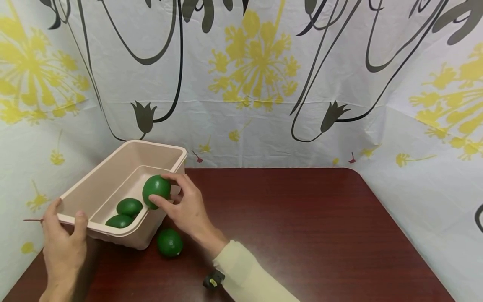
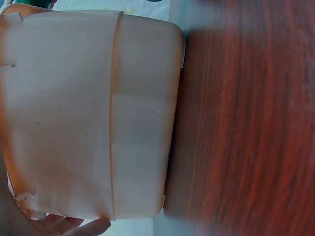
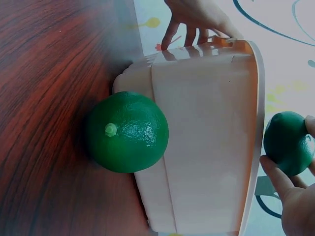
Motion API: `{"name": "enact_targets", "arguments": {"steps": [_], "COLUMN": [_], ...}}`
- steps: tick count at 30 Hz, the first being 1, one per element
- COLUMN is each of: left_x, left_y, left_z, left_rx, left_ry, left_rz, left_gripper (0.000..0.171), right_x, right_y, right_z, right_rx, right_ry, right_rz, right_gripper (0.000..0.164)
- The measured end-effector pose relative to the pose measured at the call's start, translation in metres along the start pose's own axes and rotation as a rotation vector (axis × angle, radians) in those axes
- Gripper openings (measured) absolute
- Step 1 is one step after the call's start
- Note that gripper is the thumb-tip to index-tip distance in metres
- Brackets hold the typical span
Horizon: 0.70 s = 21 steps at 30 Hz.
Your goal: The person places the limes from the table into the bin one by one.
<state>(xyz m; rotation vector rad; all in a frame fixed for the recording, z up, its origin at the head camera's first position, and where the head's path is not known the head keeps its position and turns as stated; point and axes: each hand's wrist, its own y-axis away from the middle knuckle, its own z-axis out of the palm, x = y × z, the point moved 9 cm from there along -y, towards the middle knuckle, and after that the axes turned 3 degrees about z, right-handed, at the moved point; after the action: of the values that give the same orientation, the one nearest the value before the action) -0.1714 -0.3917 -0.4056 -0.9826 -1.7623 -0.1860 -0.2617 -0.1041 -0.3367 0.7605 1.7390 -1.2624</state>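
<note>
A beige plastic bin (image 1: 154, 153) stands at the left of the table. My left hand (image 1: 65, 247) grips its near left corner, thumb over the rim and fingers along the outside. My right hand (image 1: 188, 205) pinches a green lime (image 1: 156, 191) between thumb and fingers at the bin's right rim, as the right wrist view also shows. Inside the bin, two more limes lie together, one lime (image 1: 129, 207) behind another lime (image 1: 119, 221). A further lime (image 1: 170, 243) rests on the table just outside the bin's near right corner, its pale stem end showing in the right wrist view.
The dark red wooden table (image 1: 302, 226) stretches away to the right of the bin. Patterned white cloth (image 1: 264, 134) hangs behind the table and along both sides. A small black device (image 1: 213, 279) sits at the right sleeve (image 1: 253, 268).
</note>
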Motion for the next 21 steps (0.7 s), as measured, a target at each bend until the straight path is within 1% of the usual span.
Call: {"name": "enact_targets", "arguments": {"steps": [7, 13, 21], "left_x": [0.0006, 0.0006, -0.0001], "left_y": [-0.0002, -0.0006, -0.0010], "left_z": [0.0000, 0.0003, 0.0007], "left_rx": [0.007, 0.017, 0.007], "left_ry": [0.000, 0.000, -0.005], "left_rz": [0.010, 0.018, 0.007], "left_gripper": [0.069, 0.069, 0.069], "right_x": [0.0001, 0.0011, 0.0059], "right_y": [-0.0020, -0.0034, -0.0044], "right_z": [0.0031, 0.0057, 0.0091], "right_rx": [0.004, 0.023, 0.033], "right_ry": [-0.030, -0.054, -0.085], "right_rz": [0.012, 0.032, 0.104], "right_gripper": [0.050, 0.050, 0.051]}}
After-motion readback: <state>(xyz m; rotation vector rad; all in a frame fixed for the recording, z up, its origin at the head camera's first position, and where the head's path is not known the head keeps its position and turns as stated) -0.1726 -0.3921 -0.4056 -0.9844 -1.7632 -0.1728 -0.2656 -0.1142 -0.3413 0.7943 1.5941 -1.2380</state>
